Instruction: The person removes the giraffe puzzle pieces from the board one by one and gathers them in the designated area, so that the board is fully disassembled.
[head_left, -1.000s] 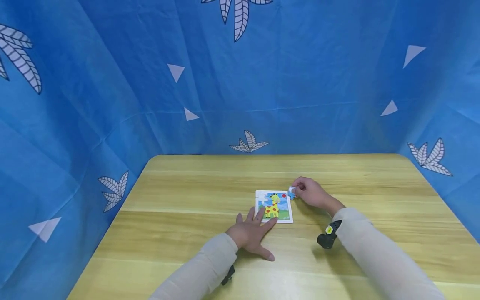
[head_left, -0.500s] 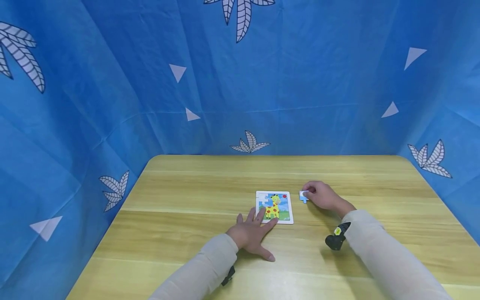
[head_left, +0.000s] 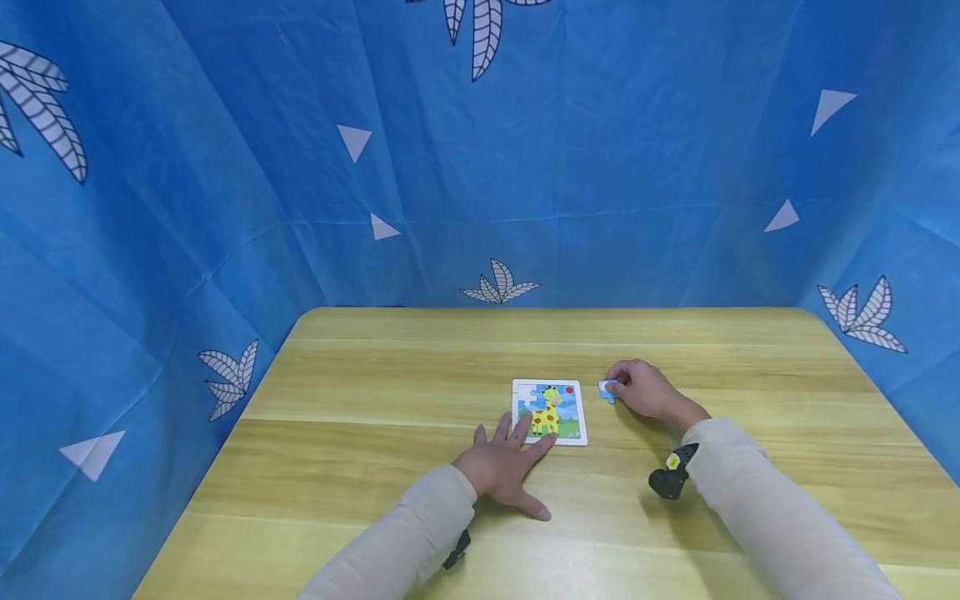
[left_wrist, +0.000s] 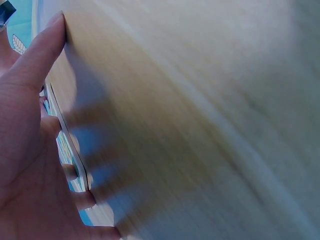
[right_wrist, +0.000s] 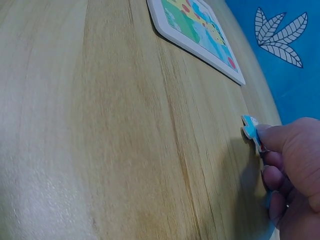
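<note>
A square giraffe jigsaw puzzle (head_left: 567, 425) with a white frame lies flat on the table; its upper left corner shows a pale gap with no piece. My left hand (head_left: 501, 467) rests with spread, straight fingers on the puzzle's lower left edge, thumb on the tabletop. In the left wrist view, the fingers (left_wrist: 75, 200) lie against the frame's edge. To the right of the puzzle, my right hand (head_left: 643, 390) pinches a blue and white puzzle piece (head_left: 607, 390) between thumb and fingers. The right wrist view shows this piece (right_wrist: 252, 127) tilted, close above the wood, apart from the frame.
The light wooden table (head_left: 375, 375) has rounded far corners. A blue cloth (head_left: 637, 150) with white leaves and triangles hangs behind it and at both sides. A black wrist device (head_left: 670, 479) is strapped at the right sleeve.
From beside the puzzle's upper right corner, my right hand has moved right with the puzzle piece, then stayed nearly still. My left hand has stayed in place.
</note>
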